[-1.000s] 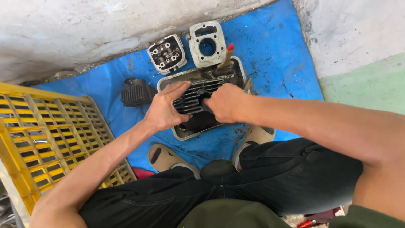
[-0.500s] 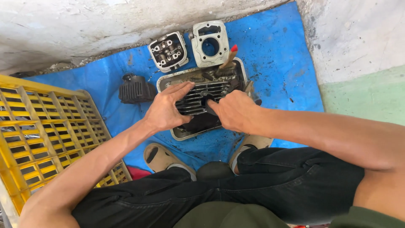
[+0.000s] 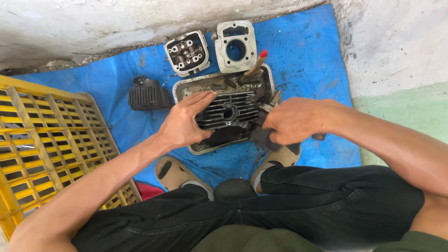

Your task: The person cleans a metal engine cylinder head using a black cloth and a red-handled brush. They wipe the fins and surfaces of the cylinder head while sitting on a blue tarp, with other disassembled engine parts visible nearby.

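Head view: I look down on a finned cylinder point(image 3: 227, 113) lying on its side in a grimy metal tray point(image 3: 267, 77) on a blue tarp point(image 3: 116, 88).
Left hand point(image 3: 185, 122): fingers spread flat against the cylinder's left end, pressing on it, not closed round it.
Right hand point(image 3: 290, 120): fingers curled together, clamped on a dark rag point(image 3: 262, 136) at the cylinder's right end.
Weight: I judge it heavy for its size, cast metal, stiff throughout.
Surface: oily and sooty, so likely slippery; the thin fins could chip or nick skin.
Where to hold: I would take it by both ends, palms on the flat faces, fingers across the fins, not by one fin edge.
Nearby: cylinder head point(image 3: 187, 52) and pale cylinder block point(image 3: 235, 45) beyond the tray, a second dark finned part point(image 3: 149, 97) to the left, a red-tipped brush point(image 3: 256, 65) leaning in the tray, a yellow crate point(image 3: 42, 140) on my left.
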